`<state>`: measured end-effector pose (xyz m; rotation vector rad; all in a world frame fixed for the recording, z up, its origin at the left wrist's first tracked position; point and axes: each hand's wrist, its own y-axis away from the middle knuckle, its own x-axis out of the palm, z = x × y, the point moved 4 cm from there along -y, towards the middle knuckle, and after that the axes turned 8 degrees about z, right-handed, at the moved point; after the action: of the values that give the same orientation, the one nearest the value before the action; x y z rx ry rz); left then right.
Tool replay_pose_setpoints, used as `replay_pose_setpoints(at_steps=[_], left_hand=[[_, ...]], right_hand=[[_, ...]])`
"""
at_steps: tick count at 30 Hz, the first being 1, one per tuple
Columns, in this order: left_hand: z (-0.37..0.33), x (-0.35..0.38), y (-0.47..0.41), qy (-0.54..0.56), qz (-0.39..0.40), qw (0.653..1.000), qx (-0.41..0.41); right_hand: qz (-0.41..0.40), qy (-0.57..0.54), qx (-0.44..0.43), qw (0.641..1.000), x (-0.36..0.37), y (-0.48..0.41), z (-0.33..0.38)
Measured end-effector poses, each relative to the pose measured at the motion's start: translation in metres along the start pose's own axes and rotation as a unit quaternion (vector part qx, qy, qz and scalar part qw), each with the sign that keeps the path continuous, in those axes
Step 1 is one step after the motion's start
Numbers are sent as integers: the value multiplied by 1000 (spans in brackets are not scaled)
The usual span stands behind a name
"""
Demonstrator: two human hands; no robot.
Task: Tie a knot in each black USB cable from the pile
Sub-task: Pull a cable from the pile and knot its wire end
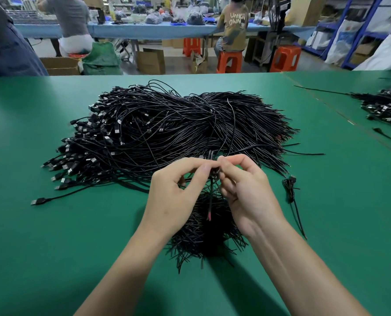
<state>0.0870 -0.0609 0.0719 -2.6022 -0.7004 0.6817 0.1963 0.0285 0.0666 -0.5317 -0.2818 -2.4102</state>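
Observation:
A large pile of black USB cables (171,131) lies on the green table (53,247), plugs toward the left and bare ends toward the right. My left hand (176,190) and my right hand (244,192) meet just in front of the pile. Both pinch one black USB cable (210,197) between fingertips; its bare end with a reddish tip hangs down between the hands. Under my wrists lies a smaller heap of black cables (203,238).
A single bundled cable (291,190) lies to the right of my right hand. Another cable pile (384,108) sits at the far right of the table. Beyond the table edge, people sit on orange stools (230,61) at a blue bench.

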Motion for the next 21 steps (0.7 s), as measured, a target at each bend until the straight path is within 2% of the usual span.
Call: replay_pose_setpoints(at_steps=[6,8,11,14,16,18,21], left_hand=[[11,0,-3,112,-9,991,-73],[10,-1,-4,88,-9,994,-57],[1,-4,-5,-23,3,1000,20],[-9,-9,-5,-126,3,986,109],[-11,-12,-5,-180,-24,975,131],[-9,-11,-4,-172,-10,978,121],[-5,-9,-1,-73,47,993,86]], right_hand=[[3,-18,-18,1000,4,-1,0],[8,-16,-26,1000,5,0,0],[11,-21,-18,1000,5,-1,-1],[4,-51,13,999,5,0,-3],[13,-64,28,998,6,0,-3],[17,-73,35,997,7,0,-3],[9,-23,30,999,4,3,0]])
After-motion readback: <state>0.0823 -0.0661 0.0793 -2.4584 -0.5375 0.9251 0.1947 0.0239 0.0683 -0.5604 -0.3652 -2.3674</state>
